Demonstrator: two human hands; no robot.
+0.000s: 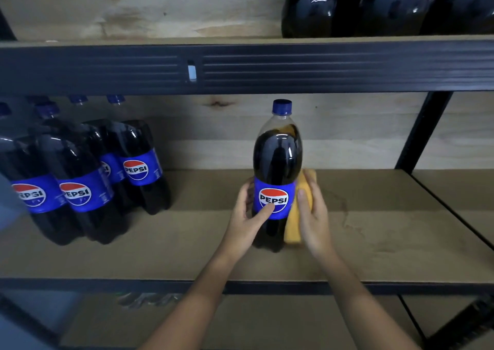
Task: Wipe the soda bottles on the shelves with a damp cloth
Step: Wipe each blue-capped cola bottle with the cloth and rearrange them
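**shelfwatcher:** ok so what's going on in this one? I see a lone Pepsi bottle (278,173) standing upright on the middle shelf (374,232), about the center of the view, blue cap on top and label facing the camera.

**colafan22:** yep, and both hands are on it. The left hand (247,210) wraps the bottle's left side at label height, fingers curled round behind it and the thumb pressed right on the logo. So that one's grasping the bottle.

**shelfwatcher:** and the other?

**colafan22:** The right hand (314,216) holds a yellow cloth (294,226) flat against the bottle's right side. Fingers look mostly straight, palm pushing the cloth onto the plastic (I can't see whether the fingertips hook around the back). The cloth runs from about the top of the label down almost to the base, folded into a long strip.

**shelfwatcher:** what about the rest of the stock?

**colafan22:** There's a group of Pepsi bottles (80,178) at the left end of the same shelf, well apart from the one being handled, all upright with labels forward. Up on the top shelf (133,10), at the right, sits a pack of dark bottles (387,4) in shiny wrap, only the lower halves in view.

**shelfwatcher:** shelf itself?

**colafan22:** Brown board surfaces, dark metal frame (240,69), plywood backing behind. A lower shelf (240,320) shows under the forearms.
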